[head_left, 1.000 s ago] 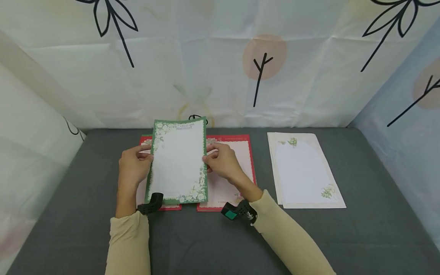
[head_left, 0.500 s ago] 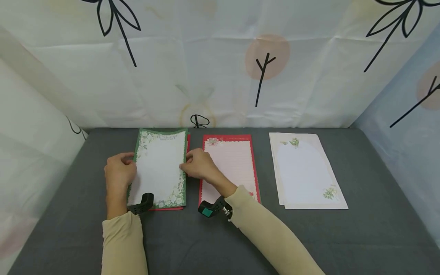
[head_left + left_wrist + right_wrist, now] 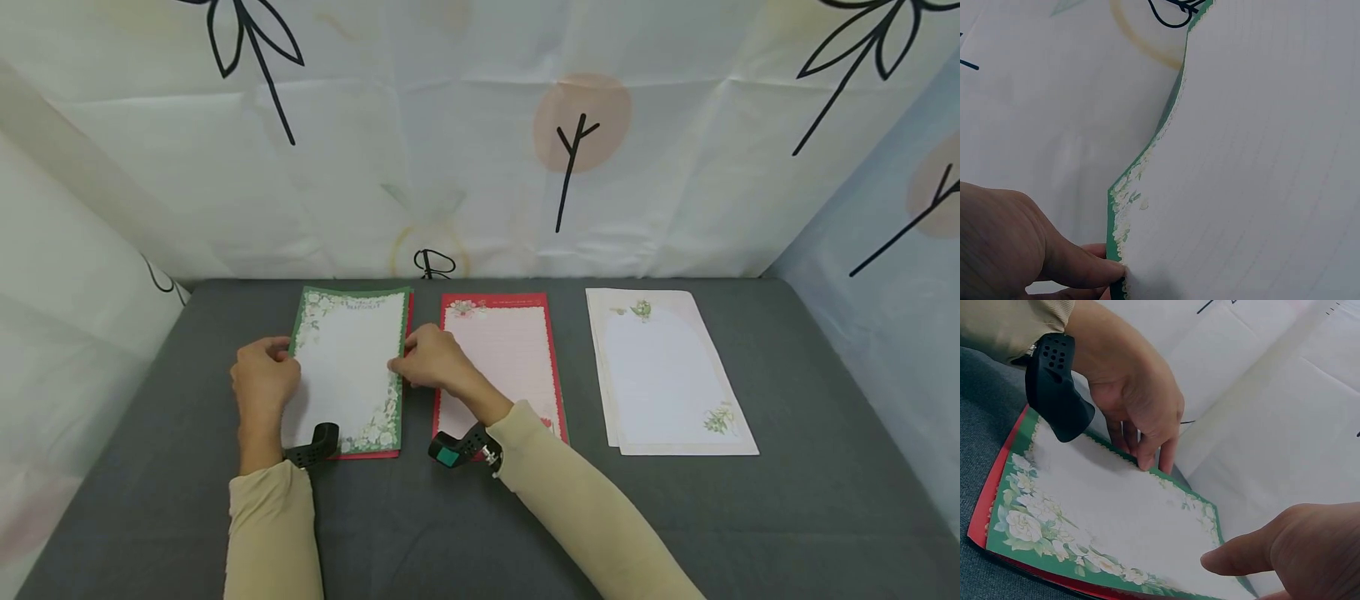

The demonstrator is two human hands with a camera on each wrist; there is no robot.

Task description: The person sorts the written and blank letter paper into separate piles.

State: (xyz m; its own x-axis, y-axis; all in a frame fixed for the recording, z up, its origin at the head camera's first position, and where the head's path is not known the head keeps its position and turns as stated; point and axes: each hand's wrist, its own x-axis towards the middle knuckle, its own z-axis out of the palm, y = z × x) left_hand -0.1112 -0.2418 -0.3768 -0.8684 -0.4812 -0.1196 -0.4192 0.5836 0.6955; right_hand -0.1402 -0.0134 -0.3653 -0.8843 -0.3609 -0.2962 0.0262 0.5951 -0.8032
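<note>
A sheet of stationery paper (image 3: 348, 367) with a green border and white flowers lies at the left, over a red-edged sheet (image 3: 991, 500) that shows along its side. My left hand (image 3: 266, 375) pinches its left edge, thumb on top, as the left wrist view also shows with the thumb (image 3: 1094, 272) on the green border. At the opposite edge my right hand (image 3: 435, 358) holds the sheet, its thumb (image 3: 1235, 556) over the paper. The right hand's other fingers are mostly hidden in the right wrist view.
Just right of the green sheet lies a red-bordered lined sheet (image 3: 502, 358), partly under my right forearm. Farther right is a small pile of cream sheets (image 3: 660, 367) with green sprigs. All rest on a dark grey cloth-covered table (image 3: 480, 533), backed by a printed white curtain (image 3: 465, 150).
Both hands have carried the green-bordered sheet left and down onto the red-edged sheet at the left, uncovering the middle red sheet. Over the last half second it has shifted only slightly.
</note>
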